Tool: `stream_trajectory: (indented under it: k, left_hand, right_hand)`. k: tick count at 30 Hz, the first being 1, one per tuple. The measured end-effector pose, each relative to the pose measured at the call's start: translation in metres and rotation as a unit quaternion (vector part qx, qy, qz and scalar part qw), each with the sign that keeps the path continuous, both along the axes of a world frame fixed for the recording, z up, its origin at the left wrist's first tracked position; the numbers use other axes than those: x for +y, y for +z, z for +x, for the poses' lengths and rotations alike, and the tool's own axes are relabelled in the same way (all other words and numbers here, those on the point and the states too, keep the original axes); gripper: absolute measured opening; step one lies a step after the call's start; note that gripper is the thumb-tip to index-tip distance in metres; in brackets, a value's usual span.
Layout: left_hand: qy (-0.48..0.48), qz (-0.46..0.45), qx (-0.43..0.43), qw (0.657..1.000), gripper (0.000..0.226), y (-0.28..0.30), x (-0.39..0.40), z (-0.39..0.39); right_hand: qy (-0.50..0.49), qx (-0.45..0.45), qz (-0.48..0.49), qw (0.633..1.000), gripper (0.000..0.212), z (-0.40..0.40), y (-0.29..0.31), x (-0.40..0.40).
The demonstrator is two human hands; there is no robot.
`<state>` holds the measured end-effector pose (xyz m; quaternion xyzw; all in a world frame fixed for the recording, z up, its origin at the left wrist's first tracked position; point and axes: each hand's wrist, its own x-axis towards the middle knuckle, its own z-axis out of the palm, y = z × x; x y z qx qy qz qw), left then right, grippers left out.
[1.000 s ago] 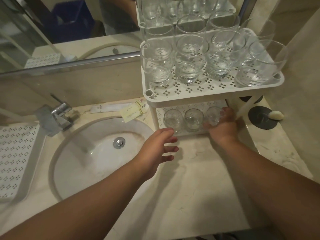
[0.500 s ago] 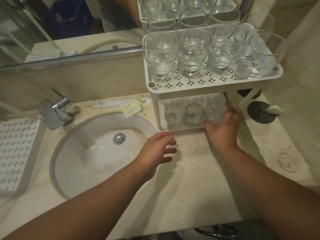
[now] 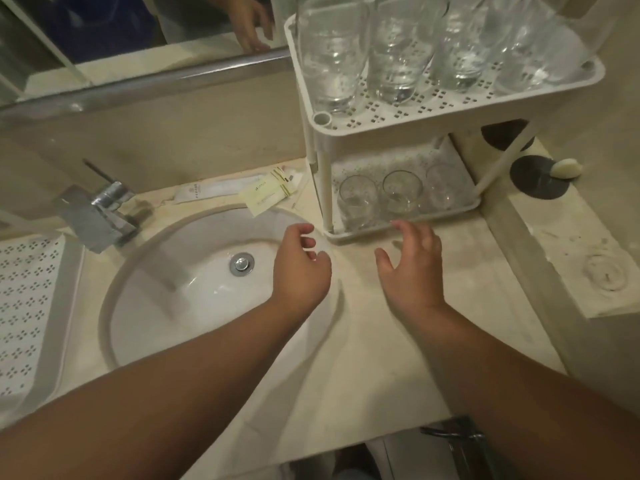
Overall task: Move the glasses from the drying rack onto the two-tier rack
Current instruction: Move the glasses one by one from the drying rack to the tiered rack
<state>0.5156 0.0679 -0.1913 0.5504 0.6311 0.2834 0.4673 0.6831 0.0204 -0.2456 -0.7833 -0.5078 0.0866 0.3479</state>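
A white two-tier rack (image 3: 408, 131) stands at the back right of the counter. Several clear glasses (image 3: 329, 53) fill its top shelf. Three short glasses (image 3: 401, 192) stand in a row on the bottom shelf. The white perforated drying rack (image 3: 24, 306) lies at the far left, and no glass shows on its visible part. My right hand (image 3: 412, 268) hovers over the counter just in front of the bottom shelf, fingers spread and holding nothing. My left hand (image 3: 299, 268) hangs over the sink's right rim, fingers loosely curled, with nothing in it.
A round white sink (image 3: 180, 292) with a chrome tap (image 3: 100, 216) takes up the counter's middle left. Paper sachets (image 3: 266, 195) lie behind the sink. A dark round coaster (image 3: 536, 181) with a soap piece (image 3: 566, 168) sits right of the rack. A mirror runs along the back.
My right hand has let go of the rightmost glass on the bottom shelf and drawn back onto the counter side. My left hand has barely moved.
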Motion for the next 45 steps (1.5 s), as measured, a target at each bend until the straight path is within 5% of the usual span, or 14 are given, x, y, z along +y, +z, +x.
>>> stream_trajectory:
  k: [10,19,26,34,45]
  left_hand:
    - [-0.184,0.177,0.16,0.954,0.04,-0.022,0.086,-0.015]
    - [-0.316,0.292,0.159,0.889,0.037,-0.025,0.128,-0.003]
    - [-0.372,0.19,0.114,0.902,0.072,-0.017,0.147,0.015]
    - [-0.462,0.144,0.151,0.862,0.102,0.0,0.17,0.027]
    - [-0.536,0.091,0.179,0.82,0.085,0.007,0.187,0.049]
  right_hand:
    - [-0.038,-0.113,-0.021,0.993,0.051,-0.027,-0.041,0.015]
    - [-0.018,-0.156,-0.007,0.988,0.05,-0.032,-0.057,0.017]
    - [-0.025,-0.169,-0.008,0.985,0.05,-0.034,-0.061,0.019]
    - [-0.03,-0.175,-0.027,0.984,0.051,-0.035,-0.059,0.02]
    - [-0.031,-0.194,-0.028,0.98,0.051,-0.035,-0.06,0.02]
